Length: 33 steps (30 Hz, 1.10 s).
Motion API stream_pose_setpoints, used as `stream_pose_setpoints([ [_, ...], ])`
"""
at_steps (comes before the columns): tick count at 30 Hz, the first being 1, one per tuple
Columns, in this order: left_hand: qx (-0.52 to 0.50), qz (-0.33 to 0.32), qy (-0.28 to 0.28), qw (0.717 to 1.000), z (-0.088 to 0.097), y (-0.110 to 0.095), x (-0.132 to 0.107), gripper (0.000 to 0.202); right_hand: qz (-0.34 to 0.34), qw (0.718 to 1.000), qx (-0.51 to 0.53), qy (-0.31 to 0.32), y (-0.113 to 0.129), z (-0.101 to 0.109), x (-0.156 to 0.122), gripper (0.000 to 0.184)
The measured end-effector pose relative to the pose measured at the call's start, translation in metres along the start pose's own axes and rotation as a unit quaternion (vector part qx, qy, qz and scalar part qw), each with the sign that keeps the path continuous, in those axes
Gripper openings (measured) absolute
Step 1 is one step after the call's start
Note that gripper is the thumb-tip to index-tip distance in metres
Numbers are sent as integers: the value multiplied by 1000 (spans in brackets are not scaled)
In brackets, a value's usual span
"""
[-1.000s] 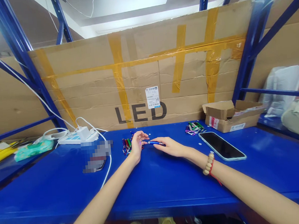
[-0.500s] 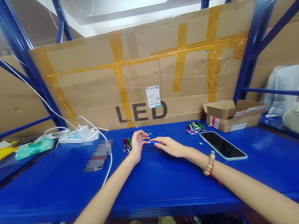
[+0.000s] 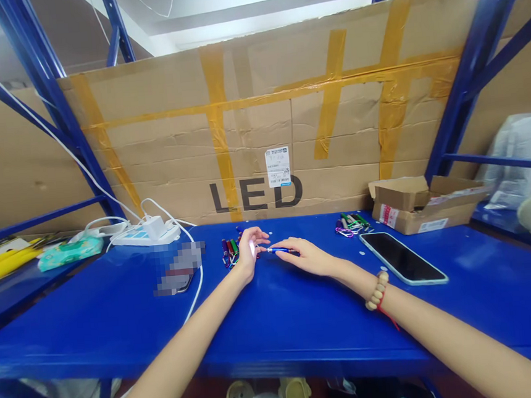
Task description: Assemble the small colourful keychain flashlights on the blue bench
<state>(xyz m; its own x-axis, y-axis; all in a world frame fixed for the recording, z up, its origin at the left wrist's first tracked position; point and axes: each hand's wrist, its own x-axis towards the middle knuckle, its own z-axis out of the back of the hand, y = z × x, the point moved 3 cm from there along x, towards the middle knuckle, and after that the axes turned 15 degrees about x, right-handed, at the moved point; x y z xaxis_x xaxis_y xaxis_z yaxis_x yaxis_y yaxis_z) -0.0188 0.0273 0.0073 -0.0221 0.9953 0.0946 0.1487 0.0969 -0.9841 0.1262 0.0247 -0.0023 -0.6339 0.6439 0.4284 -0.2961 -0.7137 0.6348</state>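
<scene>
My right hand [image 3: 305, 256] lies on the blue shelf [image 3: 276, 322] and pinches a small blue pen-shaped light [image 3: 278, 250], its tip pointing left. My left hand [image 3: 250, 250] is cupped with the palm turned toward that tip, fingers apart and holding nothing; a bright spot of light falls on the palm. Right behind my left hand lies a small heap of similar coloured lights [image 3: 231, 251]. A bead bracelet [image 3: 376, 291] is on my right wrist.
A second heap of coloured lights [image 3: 352, 223] lies at the back right beside an open cardboard box [image 3: 422, 207]. A dark phone [image 3: 403, 257] lies face up on the right. A white power strip [image 3: 145, 234] and cable [image 3: 193, 295] sit left; a taped cardboard sheet [image 3: 281, 117] closes the back.
My view has tipped slightly down and left. A bright spot of light now shows on my left palm. Both hands stay in nearly the same place.
</scene>
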Motion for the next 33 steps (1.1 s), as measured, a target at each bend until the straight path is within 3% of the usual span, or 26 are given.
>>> stream_pose_setpoints([
  [9,21,-1,13,1000,-4,2,-2,17,-19,994,-101,-29,2,1,-1,33],
  [24,26,-5,27,999,-5,2,-3,18,-13,996,-87,-9,7,2,-1,32],
  [33,37,-6,29,999,-6,2,-5,18,-34,995,-78,-50,-2,4,-1,35],
])
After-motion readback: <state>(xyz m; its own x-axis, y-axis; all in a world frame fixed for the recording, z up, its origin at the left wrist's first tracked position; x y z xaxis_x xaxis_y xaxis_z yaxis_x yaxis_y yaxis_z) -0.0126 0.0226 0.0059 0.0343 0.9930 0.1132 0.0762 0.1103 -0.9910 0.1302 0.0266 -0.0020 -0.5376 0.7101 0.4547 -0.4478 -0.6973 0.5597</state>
